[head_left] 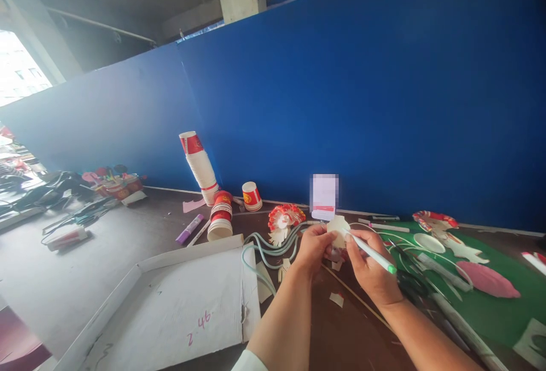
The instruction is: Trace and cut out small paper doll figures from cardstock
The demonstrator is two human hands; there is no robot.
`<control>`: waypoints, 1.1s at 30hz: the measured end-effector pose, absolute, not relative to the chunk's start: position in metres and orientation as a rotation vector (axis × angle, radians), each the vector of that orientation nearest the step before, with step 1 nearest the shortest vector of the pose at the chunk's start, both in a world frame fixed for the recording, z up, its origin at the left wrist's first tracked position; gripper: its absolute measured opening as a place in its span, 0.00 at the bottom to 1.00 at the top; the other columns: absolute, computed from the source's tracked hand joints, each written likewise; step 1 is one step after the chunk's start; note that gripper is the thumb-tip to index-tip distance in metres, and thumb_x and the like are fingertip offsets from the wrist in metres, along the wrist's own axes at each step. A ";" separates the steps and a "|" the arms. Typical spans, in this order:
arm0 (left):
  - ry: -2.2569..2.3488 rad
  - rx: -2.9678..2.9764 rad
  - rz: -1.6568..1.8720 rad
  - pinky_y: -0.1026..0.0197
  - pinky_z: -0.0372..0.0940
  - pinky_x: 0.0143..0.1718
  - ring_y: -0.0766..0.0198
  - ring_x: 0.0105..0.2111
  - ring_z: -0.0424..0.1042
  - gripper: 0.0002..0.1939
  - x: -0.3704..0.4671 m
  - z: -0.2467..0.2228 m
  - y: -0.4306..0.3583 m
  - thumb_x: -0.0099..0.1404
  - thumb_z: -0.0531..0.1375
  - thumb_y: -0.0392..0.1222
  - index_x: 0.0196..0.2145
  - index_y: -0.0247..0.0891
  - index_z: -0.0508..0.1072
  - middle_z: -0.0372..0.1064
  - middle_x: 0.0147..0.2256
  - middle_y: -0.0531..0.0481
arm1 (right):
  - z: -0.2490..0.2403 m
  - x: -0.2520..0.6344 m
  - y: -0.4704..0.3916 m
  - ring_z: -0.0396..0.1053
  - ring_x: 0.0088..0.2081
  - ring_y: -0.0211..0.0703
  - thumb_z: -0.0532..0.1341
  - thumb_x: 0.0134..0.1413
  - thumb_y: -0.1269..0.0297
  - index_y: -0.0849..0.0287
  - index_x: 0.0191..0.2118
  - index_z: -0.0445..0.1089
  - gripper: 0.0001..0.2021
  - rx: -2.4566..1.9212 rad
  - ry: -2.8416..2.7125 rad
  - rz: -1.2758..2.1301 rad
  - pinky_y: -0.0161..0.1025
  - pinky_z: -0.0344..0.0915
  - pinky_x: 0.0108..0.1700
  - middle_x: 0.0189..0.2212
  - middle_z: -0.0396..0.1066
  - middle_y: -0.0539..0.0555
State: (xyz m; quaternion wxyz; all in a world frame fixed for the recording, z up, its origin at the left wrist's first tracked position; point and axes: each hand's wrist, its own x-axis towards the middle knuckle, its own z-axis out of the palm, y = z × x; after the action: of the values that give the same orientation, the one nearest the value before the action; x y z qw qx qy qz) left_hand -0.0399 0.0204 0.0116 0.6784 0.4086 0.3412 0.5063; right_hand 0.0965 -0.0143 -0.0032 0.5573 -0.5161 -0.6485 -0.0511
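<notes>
My left hand (314, 248) pinches a small cream-coloured paper piece (338, 229) by its left and lower edge. In my right hand (372, 266) is a white marker with a green end (377, 258); its green end points down to the right, and its other end is at the paper's right side. Whether the tip touches the paper is too small to tell. Behind my left hand lies a red-and-white flower cut from a paper cup (282, 218). Small paper scraps (336, 299) lie on the dark table below my hands.
A white box lid (183, 303) fills the left front, beside a looped pale cable (267, 250). Stacked paper cups (200, 169) lean near the blue partition (341, 86). Scissors (412, 284), a green sheet (499, 314) and a pink paper piece (488, 280) lie at right.
</notes>
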 end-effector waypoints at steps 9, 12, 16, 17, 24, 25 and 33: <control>0.812 0.940 1.131 0.68 0.43 0.17 0.76 0.15 0.51 0.22 -0.040 0.011 0.020 0.45 0.71 0.54 0.25 0.34 0.69 0.55 0.16 0.58 | -0.004 0.097 -0.014 0.73 0.32 0.47 0.60 0.61 0.56 0.56 0.41 0.69 0.09 -1.211 -1.535 -0.119 0.43 0.70 0.37 0.32 0.75 0.56; 0.831 0.948 1.130 0.68 0.43 0.18 0.76 0.15 0.50 0.22 -0.040 0.009 0.021 0.45 0.71 0.55 0.26 0.34 0.69 0.55 0.16 0.59 | -0.006 0.098 -0.013 0.74 0.33 0.47 0.60 0.61 0.56 0.56 0.41 0.69 0.09 -1.210 -1.531 -0.110 0.43 0.70 0.36 0.33 0.76 0.56; 0.835 0.946 1.132 0.67 0.43 0.18 0.76 0.15 0.50 0.22 -0.040 0.008 0.021 0.46 0.70 0.54 0.26 0.34 0.69 0.54 0.16 0.59 | -0.007 0.098 -0.013 0.74 0.32 0.47 0.60 0.61 0.57 0.56 0.41 0.69 0.09 -1.211 -1.526 -0.125 0.42 0.70 0.35 0.33 0.76 0.56; 0.833 0.946 1.135 0.67 0.43 0.18 0.76 0.15 0.50 0.22 -0.040 0.008 0.021 0.46 0.71 0.54 0.26 0.34 0.69 0.55 0.16 0.59 | -0.007 0.098 -0.013 0.74 0.33 0.47 0.60 0.61 0.57 0.56 0.41 0.69 0.09 -1.208 -1.527 -0.131 0.42 0.70 0.35 0.33 0.76 0.56; 0.836 0.941 1.124 0.67 0.42 0.18 0.76 0.15 0.50 0.22 -0.039 0.011 0.021 0.45 0.71 0.54 0.26 0.34 0.69 0.55 0.16 0.59 | -0.005 0.097 -0.013 0.74 0.33 0.47 0.60 0.61 0.57 0.56 0.41 0.69 0.08 -1.205 -1.539 -0.138 0.42 0.70 0.36 0.33 0.76 0.56; 0.831 0.944 1.127 0.67 0.42 0.18 0.76 0.15 0.50 0.22 -0.039 0.011 0.021 0.45 0.71 0.54 0.26 0.34 0.69 0.55 0.16 0.59 | -0.005 0.097 -0.013 0.74 0.33 0.47 0.60 0.61 0.57 0.56 0.41 0.69 0.08 -1.205 -1.539 -0.137 0.42 0.70 0.36 0.33 0.76 0.56; 0.831 0.953 1.145 0.67 0.40 0.17 0.76 0.14 0.49 0.20 -0.038 0.007 0.024 0.45 0.71 0.52 0.24 0.35 0.68 0.54 0.15 0.59 | -0.006 0.098 -0.013 0.74 0.33 0.47 0.60 0.61 0.57 0.56 0.41 0.69 0.09 -1.217 -1.545 -0.131 0.43 0.71 0.37 0.33 0.76 0.55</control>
State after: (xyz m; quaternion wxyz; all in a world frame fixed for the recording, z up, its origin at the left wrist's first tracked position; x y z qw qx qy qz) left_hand -0.0384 0.0237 0.0068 0.6578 0.4210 0.3668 0.5055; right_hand 0.0985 -0.0132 -0.0060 0.5525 -0.5146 -0.6533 -0.0554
